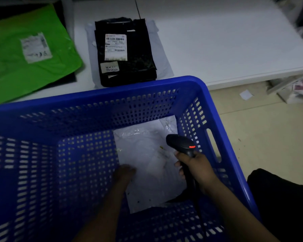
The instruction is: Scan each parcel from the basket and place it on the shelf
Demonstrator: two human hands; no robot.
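Observation:
A white plastic parcel point(147, 159) lies flat on the bottom of the blue slotted basket point(101, 100), toward its right side. My left hand point(123, 173) reaches down into the basket and touches the parcel's left edge; its fingers are blurred. My right hand point(195, 165) grips the handle of a black barcode scanner point(181, 143), whose head with a red light hangs over the parcel's right part. On the white shelf point(217, 41) beyond the basket lie a black parcel point(126, 53) with white labels and a green parcel point(24, 55) with one label.
The black parcel rests on a white bag. Right of the shelf is beige floor point(261, 128) with a scrap of white paper point(246, 94). A dark trouser leg point(278, 198) shows at the lower right, bags and clutter at the far right edge.

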